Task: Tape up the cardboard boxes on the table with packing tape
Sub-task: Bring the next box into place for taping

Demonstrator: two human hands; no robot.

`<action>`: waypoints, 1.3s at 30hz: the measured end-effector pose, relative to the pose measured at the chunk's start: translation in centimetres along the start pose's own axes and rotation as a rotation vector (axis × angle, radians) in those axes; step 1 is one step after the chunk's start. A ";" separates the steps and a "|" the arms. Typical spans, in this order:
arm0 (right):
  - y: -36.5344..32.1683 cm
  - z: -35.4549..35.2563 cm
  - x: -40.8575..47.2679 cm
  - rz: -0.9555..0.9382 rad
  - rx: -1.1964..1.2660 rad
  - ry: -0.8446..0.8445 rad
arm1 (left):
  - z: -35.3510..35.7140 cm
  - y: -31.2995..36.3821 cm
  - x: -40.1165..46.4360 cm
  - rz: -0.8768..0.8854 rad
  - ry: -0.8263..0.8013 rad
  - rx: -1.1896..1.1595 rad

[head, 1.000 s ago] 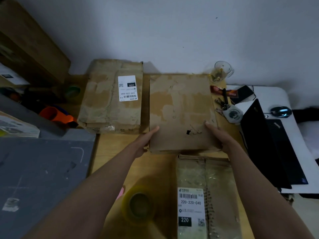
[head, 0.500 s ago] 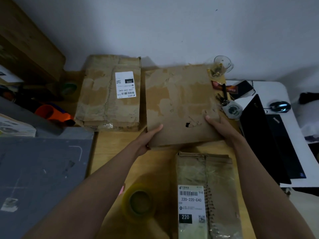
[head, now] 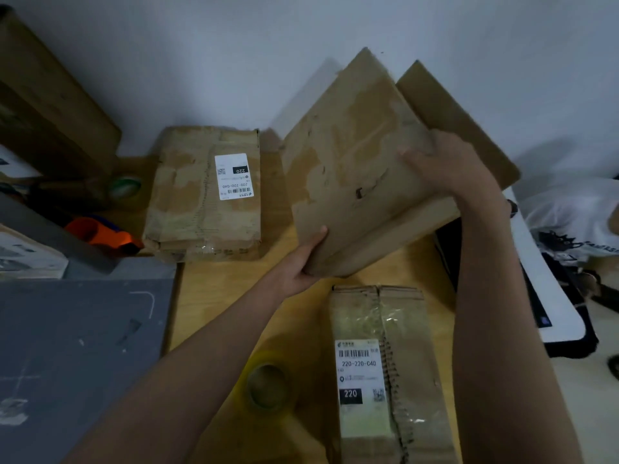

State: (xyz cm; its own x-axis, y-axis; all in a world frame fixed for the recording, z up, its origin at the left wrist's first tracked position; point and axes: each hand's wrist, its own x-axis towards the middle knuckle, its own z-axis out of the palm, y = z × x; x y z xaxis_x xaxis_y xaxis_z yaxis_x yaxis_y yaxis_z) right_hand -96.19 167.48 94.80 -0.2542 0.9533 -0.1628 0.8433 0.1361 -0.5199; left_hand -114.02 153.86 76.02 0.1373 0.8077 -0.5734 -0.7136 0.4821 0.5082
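Three flattened cardboard boxes, one of them lifted in two hands.

The left hand (head: 303, 262) grips the near corner of the raised box (head: 361, 169); the right hand (head: 442, 162) curls over its far side, holding it tilted above the counter (head: 214, 296). Two labelled boxes lie flat: the back box (head: 201, 209) and the near box (head: 398, 329). One yellow tape roll (head: 268, 383) sits near the near box, one green roll (head: 124, 187) at the back left.

You're looking at a grey mat (head: 77, 346) lying at your left, an orange tool (head: 100, 234) sitting behind it, a white desk (head: 566, 329) standing at your right, and what may be clothing (head: 572, 216) lying beyond.
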 end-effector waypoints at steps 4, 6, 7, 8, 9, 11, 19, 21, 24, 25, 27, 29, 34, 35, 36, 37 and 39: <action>-3.8 -3.3 -4.2 -0.079 -0.053 0.112 | 1.7 1.0 -2.6 0.071 -0.070 -0.015; -5.3 -4.0 -6.0 -0.119 -0.079 0.149 | 2.1 1.7 -4.4 0.106 -0.078 0.011; -6.1 -4.2 -7.2 -0.144 -0.090 0.160 | 2.1 2.0 -5.7 0.123 -0.075 0.024; -6.6 -4.3 -8.1 -0.166 -0.094 0.163 | 2.0 2.3 -6.6 0.143 -0.074 0.038; -7.3 -4.3 -9.1 -0.196 -0.102 0.166 | 1.7 2.4 -7.6 0.165 -0.074 0.053; -8.4 -4.2 -11.3 -0.265 -0.119 0.154 | 0.9 2.5 -9.9 0.218 -0.075 0.070; -10.9 -1.6 -18.0 -0.530 -0.113 0.014 | -4.2 -2.3 -17.6 0.261 -0.019 -0.012; -11.6 -0.8 -19.4 -0.589 -0.129 -0.036 | -5.5 -4.3 -18.8 0.249 0.004 -0.045; -12.5 0.5 -20.7 -0.665 -0.164 -0.096 | -7.4 -6.8 -19.9 0.228 0.036 -0.114; -12.8 1.1 -20.9 -0.686 -0.166 -0.119 | -8.0 -7.5 -20.1 0.221 0.045 -0.138; -13.4 2.4 -21.0 -0.733 -0.167 -0.154 | -8.8 -8.6 -20.3 0.217 0.079 -0.170; -14.0 3.9 -20.8 -0.771 -0.180 -0.201 | -9.7 -9.5 -20.3 0.216 0.117 -0.214; -15.8 7.8 -19.6 -0.843 -0.337 -0.251 | -11.1 -10.2 -19.5 0.215 0.164 -0.361; -16.1 8.7 -19.4 -0.859 -0.364 -0.256 | -11.1 -10.2 -19.3 0.215 0.174 -0.383; -16.4 9.4 -19.2 -0.875 -0.385 -0.261 | -11.1 -10.1 -19.0 0.217 0.182 -0.400; -16.6 10.2 -18.8 -0.888 -0.405 -0.264 | -11.0 -10.0 -18.7 0.220 0.190 -0.413; -16.9 11.6 -18.2 -0.905 -0.441 -0.263 | -11.0 -9.9 -18.3 0.215 0.218 -0.431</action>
State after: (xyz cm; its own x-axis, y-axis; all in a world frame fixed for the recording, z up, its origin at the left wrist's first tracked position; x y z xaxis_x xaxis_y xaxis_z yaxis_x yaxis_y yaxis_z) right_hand -111.26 144.68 96.84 -0.9288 0.3638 -0.0703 0.3704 0.9083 -0.1944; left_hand -117.07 130.52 74.41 -0.1567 0.7617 -0.6287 -0.9340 0.0927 0.3451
